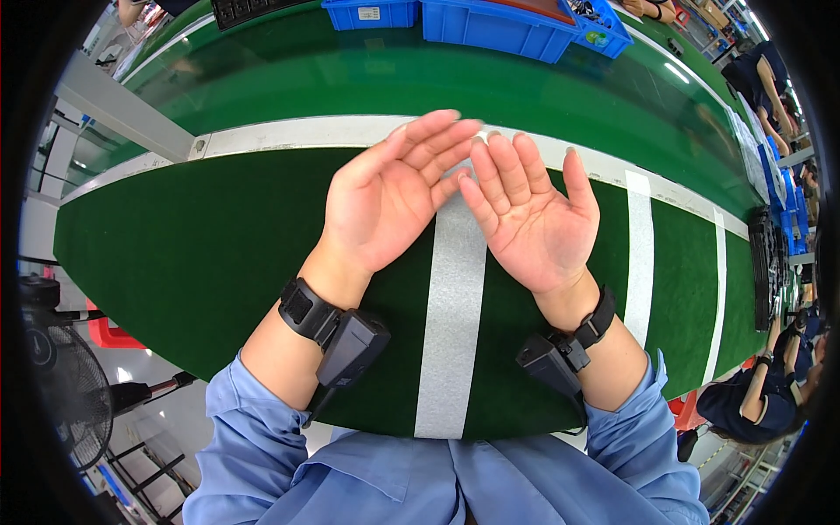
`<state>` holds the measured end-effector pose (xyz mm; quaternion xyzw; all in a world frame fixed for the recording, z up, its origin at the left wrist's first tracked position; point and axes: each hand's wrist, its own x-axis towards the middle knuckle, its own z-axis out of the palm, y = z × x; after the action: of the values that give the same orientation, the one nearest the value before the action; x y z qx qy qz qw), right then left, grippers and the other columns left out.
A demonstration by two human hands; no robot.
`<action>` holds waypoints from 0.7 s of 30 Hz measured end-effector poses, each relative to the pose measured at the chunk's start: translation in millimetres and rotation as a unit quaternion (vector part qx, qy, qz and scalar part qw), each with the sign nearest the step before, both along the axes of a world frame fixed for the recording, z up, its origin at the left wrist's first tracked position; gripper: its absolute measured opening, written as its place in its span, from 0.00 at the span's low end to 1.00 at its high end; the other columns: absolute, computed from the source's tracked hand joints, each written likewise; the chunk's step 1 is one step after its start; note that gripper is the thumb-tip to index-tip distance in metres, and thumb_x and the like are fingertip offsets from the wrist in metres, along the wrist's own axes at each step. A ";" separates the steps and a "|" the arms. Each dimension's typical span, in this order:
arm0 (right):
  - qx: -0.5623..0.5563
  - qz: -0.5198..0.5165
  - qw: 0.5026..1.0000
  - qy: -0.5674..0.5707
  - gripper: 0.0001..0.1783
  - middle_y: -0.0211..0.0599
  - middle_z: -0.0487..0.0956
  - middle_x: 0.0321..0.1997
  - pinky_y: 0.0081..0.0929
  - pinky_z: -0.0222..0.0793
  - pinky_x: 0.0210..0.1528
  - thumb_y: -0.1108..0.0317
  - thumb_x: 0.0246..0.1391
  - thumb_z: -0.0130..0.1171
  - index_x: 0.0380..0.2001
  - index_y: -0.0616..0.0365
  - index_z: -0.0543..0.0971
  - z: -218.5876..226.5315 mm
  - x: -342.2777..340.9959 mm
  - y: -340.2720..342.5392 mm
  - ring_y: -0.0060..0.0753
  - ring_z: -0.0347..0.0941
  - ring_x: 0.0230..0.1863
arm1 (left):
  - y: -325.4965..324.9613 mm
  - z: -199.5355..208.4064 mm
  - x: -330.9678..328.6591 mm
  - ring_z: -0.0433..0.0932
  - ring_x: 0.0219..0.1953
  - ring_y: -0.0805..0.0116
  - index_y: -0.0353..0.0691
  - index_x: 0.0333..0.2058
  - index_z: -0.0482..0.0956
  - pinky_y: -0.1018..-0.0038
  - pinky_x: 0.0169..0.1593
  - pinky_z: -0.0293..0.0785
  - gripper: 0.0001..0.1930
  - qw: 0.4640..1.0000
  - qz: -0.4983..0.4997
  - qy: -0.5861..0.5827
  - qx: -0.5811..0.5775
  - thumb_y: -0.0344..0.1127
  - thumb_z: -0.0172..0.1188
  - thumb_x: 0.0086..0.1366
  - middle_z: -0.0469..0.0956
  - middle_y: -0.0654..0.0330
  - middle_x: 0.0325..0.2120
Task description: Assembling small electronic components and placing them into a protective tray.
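Both my hands are raised over a dark green work mat [236, 219], palms turned up. My left hand [385, 188] has its fingers stretched out toward the right, and nothing lies in it. My right hand [538, 210] is open too, thumb spread away from the fingers, palm bare. The fingertips of the two hands come close together near the middle; I cannot tell whether they touch. Each wrist carries a black strap with a small black box, the left box [353, 347] and the right box [551, 361]. A wide grey-white strip [451, 332] runs along the mat below the hands.
Beyond a white rail [289, 133] runs a glossy green belt [306, 83]. Blue bins [499, 31] stand at its far side. A grey post [131, 109] rises at left, above a black fan [66, 385]. Black trays [768, 271] and other people are at right.
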<state>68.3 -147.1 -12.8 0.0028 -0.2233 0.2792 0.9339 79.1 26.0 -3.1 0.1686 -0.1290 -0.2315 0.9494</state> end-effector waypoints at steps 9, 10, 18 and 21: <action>-0.126 0.013 0.991 0.034 0.34 0.52 0.51 0.63 0.41 0.39 0.65 0.48 0.59 0.25 0.58 0.66 0.54 19.3 -11.5 11.4 0.46 0.45 0.66 | -16.8 13.7 -14.8 0.53 0.61 0.59 0.35 0.59 0.49 0.66 0.62 0.48 0.32 0.987 -0.072 -0.090 0.111 0.55 0.29 0.66 0.54 0.50 0.58; -0.126 0.012 0.991 0.034 0.34 0.52 0.51 0.63 0.41 0.39 0.65 0.48 0.59 0.25 0.58 0.66 0.54 20.2 -11.9 11.1 0.46 0.45 0.66 | -18.0 14.5 -14.9 0.53 0.61 0.59 0.35 0.59 0.49 0.66 0.62 0.48 0.32 0.987 -0.072 -0.090 0.111 0.55 0.29 0.66 0.54 0.50 0.58; -0.215 -0.014 0.976 -0.013 0.31 0.46 0.45 0.66 0.41 0.36 0.66 0.54 0.60 0.30 0.61 0.61 0.46 21.3 -12.7 11.5 0.44 0.40 0.67 | -18.7 17.5 -15.2 0.53 0.60 0.56 0.35 0.59 0.48 0.65 0.62 0.49 0.31 0.985 -0.059 -0.088 0.140 0.54 0.28 0.66 0.53 0.47 0.58; -0.221 -0.054 0.973 -0.038 0.28 0.48 0.51 0.64 0.41 0.43 0.65 0.68 0.57 0.37 0.60 0.65 0.50 18.7 -14.3 13.7 0.45 0.46 0.65 | -19.5 16.8 -15.5 0.54 0.60 0.55 0.35 0.59 0.47 0.64 0.62 0.49 0.31 0.983 -0.053 -0.097 0.144 0.53 0.28 0.66 0.53 0.44 0.58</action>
<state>54.0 -133.5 5.9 -0.2267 -0.1914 0.2711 0.9157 63.7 6.5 13.7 0.3180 -0.1951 -0.2802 0.8845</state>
